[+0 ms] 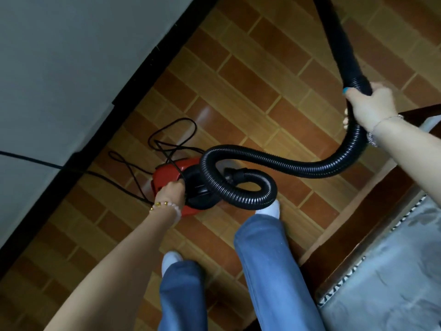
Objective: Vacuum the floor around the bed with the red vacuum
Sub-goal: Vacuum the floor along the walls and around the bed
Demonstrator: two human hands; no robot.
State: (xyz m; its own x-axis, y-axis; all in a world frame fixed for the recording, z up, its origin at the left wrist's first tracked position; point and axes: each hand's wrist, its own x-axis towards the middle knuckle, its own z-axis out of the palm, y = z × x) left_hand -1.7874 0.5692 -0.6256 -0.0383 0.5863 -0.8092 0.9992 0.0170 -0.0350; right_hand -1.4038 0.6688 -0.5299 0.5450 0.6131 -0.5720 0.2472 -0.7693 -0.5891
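Red vacuum (167, 173) is low over the brick-pattern floor (238, 80), btwn the wall (59, 56) and the bed (393, 271); can't tell if it's lifted. Left hand (170, 192) is on its top, fingers clenched round the handle. Black hose (286, 161) loops over the vac, then runs up-right of it to the right hand (372, 103), fingers wrapped round the hose end where the rigid tube (334, 37) starts. Power cord (167, 139) lies tangled just beyond the vac, wall side.

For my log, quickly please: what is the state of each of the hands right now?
Left hand: closed, gripping the red vacuum at its top.
Right hand: closed, gripping the black hose at its upper end.
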